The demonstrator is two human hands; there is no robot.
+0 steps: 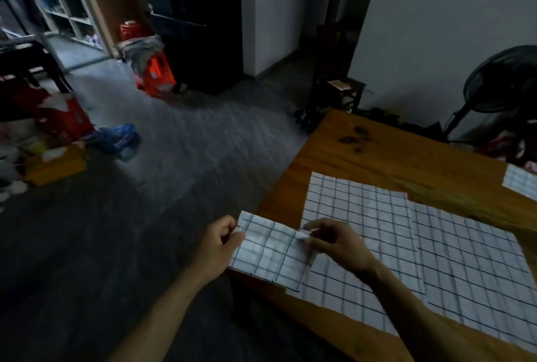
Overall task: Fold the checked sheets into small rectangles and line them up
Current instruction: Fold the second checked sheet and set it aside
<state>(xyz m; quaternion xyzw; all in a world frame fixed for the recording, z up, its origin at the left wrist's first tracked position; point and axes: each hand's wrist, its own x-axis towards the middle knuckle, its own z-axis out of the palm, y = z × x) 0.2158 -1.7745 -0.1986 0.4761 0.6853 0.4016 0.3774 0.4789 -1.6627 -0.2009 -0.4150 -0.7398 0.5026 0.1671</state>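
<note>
A folded checked sheet [270, 251], white with dark grid lines, is held just over the near left corner of the wooden table [392, 155]. My left hand [220, 242] pinches its left edge. My right hand [337, 242] pinches its right edge, where a small flap sticks up. Flat checked sheets [436, 245] lie spread side by side on the table to the right, partly under my right forearm. Another checked piece [521, 181] lies at the table's far right edge, cut off by the frame.
The table's left edge drops to a grey floor. A dark standing fan [499, 82] and a small dark stool [340, 94] stand behind the table. Red boxes, a blue bag [119, 138] and clutter lie on the floor at the left.
</note>
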